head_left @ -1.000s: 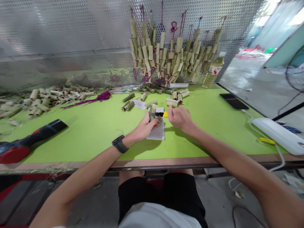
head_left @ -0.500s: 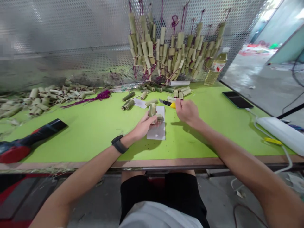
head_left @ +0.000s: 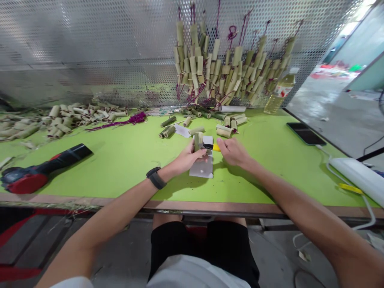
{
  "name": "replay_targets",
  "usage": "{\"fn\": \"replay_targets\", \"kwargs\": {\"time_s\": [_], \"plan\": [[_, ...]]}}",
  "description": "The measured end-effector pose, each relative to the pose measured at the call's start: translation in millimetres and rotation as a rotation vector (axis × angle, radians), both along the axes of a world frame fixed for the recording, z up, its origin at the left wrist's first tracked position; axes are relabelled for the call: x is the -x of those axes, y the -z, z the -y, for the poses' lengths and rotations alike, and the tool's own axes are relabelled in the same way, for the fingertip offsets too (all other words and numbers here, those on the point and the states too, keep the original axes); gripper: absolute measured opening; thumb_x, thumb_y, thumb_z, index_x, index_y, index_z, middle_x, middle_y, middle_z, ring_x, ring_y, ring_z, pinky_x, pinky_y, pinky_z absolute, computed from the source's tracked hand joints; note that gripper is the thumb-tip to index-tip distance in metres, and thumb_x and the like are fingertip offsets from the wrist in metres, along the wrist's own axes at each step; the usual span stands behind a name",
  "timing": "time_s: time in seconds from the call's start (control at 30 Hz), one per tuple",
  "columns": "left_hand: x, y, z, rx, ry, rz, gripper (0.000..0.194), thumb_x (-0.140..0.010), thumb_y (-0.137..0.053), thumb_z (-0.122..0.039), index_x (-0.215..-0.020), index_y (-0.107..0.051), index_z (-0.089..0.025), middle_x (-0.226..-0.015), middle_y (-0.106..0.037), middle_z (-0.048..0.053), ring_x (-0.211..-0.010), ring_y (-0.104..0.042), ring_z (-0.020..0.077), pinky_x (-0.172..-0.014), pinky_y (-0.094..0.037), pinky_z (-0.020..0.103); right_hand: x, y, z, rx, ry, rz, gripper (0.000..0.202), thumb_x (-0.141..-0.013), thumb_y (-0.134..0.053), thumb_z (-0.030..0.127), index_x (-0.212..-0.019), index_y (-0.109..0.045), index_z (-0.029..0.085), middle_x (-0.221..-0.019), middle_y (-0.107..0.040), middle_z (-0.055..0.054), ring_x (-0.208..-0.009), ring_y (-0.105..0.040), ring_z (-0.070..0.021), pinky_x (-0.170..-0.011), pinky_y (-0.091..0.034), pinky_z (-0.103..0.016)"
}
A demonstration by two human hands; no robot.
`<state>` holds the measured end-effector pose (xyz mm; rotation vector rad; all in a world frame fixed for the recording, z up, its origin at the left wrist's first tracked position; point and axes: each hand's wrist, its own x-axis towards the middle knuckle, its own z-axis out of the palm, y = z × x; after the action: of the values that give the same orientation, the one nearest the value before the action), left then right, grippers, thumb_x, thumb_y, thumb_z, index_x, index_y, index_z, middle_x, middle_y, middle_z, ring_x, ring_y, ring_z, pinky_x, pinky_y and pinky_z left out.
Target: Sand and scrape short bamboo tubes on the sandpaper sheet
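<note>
My left hand (head_left: 192,157) is closed around a bamboo tube (head_left: 197,141), held above a white sheet (head_left: 201,170) on the green table. My right hand (head_left: 232,151) grips a utility knife (head_left: 215,147) by its yellow handle. The knife's dark front end points left and lies at the bamboo in my left hand; whether the blade touches it I cannot tell. Beyond my hands lie several loose bamboo pieces (head_left: 168,131) beside a small scrap of white paper (head_left: 182,131). More short cut pieces (head_left: 224,131) lie past my right hand.
A red-and-black power tool (head_left: 45,170) lies at left, before a heap of bamboo tubes (head_left: 60,122) and purple string (head_left: 138,117). Strung bamboo (head_left: 229,70) hangs on the perforated metal panel. An oil bottle (head_left: 279,94), phone (head_left: 306,133) and white power strip (head_left: 357,178) are at right.
My right hand has brought the knife left and down to the bamboo in my left hand. The whole view has shifted slightly.
</note>
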<state>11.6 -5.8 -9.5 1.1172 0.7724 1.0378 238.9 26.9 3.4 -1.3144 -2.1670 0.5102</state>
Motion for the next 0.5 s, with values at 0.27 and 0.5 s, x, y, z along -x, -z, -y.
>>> {"fn": "replay_targets", "kwargs": {"time_s": [0.27, 0.5], "plan": [[3, -3.1, 7, -0.110, 0.119, -0.115, 0.029, -0.107, -0.081, -0.028, -0.126, -0.060, -0.022, -0.090, -0.076, 0.000, -0.084, -0.079, 0.0202, -0.089, -0.063, 0.038, 3, -13.5, 10, -0.037, 0.101, 0.109, 0.057, -0.116, -0.040, 0.026, -0.059, -0.042, 0.030, -0.051, -0.042, 0.001, -0.044, -0.040, -0.0160, -0.048, -0.030, -0.035], [11, -9.9, 11, -0.103, 0.170, -0.151, 0.025, -0.112, -0.078, -0.042, -0.111, -0.061, -0.022, -0.086, -0.076, 0.001, -0.093, -0.079, 0.0223, -0.098, -0.063, 0.042, 10, -12.6, 9, -0.042, 0.145, 0.077, 0.061, -0.119, -0.039, 0.026, -0.059, -0.040, 0.030, -0.049, -0.038, 0.003, -0.042, -0.038, -0.0145, -0.044, -0.029, -0.033]]}}
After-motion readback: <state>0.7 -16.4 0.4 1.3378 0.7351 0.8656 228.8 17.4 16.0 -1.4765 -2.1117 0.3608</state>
